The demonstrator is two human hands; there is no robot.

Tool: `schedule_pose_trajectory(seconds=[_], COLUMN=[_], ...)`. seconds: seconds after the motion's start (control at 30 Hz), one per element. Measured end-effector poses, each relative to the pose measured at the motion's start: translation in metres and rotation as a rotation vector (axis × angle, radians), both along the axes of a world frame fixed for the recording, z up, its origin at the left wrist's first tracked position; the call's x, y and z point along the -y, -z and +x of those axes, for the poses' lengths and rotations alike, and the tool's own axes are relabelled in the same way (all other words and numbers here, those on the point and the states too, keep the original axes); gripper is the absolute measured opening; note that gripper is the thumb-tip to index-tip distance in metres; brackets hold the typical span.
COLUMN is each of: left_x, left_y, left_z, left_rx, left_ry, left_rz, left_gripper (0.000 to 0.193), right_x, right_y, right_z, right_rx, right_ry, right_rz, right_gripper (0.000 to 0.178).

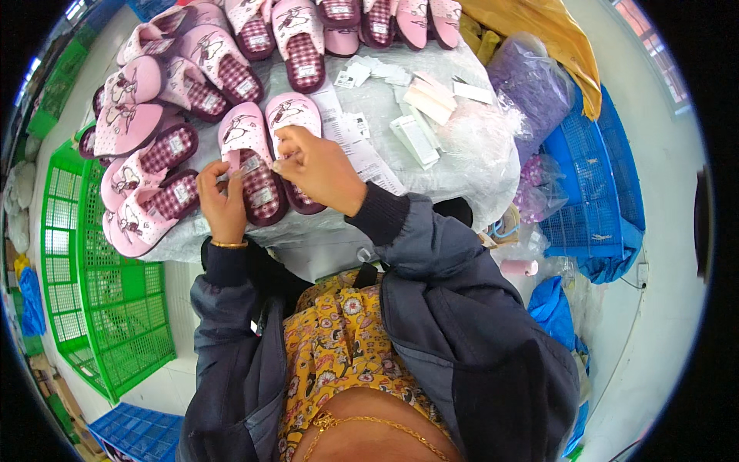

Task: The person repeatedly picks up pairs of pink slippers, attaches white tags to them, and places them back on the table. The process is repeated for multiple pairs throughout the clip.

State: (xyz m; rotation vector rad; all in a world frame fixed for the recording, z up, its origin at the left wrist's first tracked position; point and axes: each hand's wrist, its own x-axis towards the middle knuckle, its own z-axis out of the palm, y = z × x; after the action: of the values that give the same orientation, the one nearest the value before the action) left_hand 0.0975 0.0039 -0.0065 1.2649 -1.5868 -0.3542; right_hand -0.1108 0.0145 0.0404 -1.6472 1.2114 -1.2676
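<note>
Two pink slippers with dark red checked insoles lie side by side at the near edge of the covered table, the left slipper (pixel 262 194) and the right slipper (pixel 294 112). Over the left slipper's left edge, my left hand (pixel 222 202) has its fingertips pinched together. My right hand (pixel 323 171) is above the right slipper and hides part of its insole; its thumb and forefinger are closed. Whatever either pinch holds is too small to make out. A small white label (pixel 250 165) shows on the left slipper's insole.
More pink slippers (pixel 218 58) crowd the table's left and far side. Printed sheets (pixel 368 163), small white tags (pixel 354 75) and stacked cards (pixel 416 140) lie to the right. Green crates (pixel 123 300) stand at left, a blue crate (pixel 589 196) and bagged purple goods (pixel 531 85) at right.
</note>
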Motion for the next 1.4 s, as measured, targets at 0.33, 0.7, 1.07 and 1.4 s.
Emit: schedule_pose_trajectory(seconds=[0.33,0.7,1.07,1.4], left_x=[-0.017,-0.026,-0.028,-0.031], left_y=[-0.024,-0.032,-0.035,-0.027], left_z=[-0.007,-0.024,-0.044,-0.044], left_rx=[0.119,0.205,0.174,0.161], left_ry=[-0.087,-0.007,0.057,0.075], left_rz=[-0.167,-0.133,-0.109,-0.026], left_gripper=[0.023,0.021,0.022,0.021], right_x=[0.03,0.039,0.139,0.109], right_y=[-0.001,0.002,0.025,-0.004], right_z=[-0.213,-0.238,-0.303,-0.362], right_rx=[-1.111,-1.057,-1.052,-1.368], right_ry=[0.556,0.554,0.296,0.318], right_rz=[-0.119,-0.186,0.376,0.459], right_gripper=[0.04,0.036,0.052,0.043])
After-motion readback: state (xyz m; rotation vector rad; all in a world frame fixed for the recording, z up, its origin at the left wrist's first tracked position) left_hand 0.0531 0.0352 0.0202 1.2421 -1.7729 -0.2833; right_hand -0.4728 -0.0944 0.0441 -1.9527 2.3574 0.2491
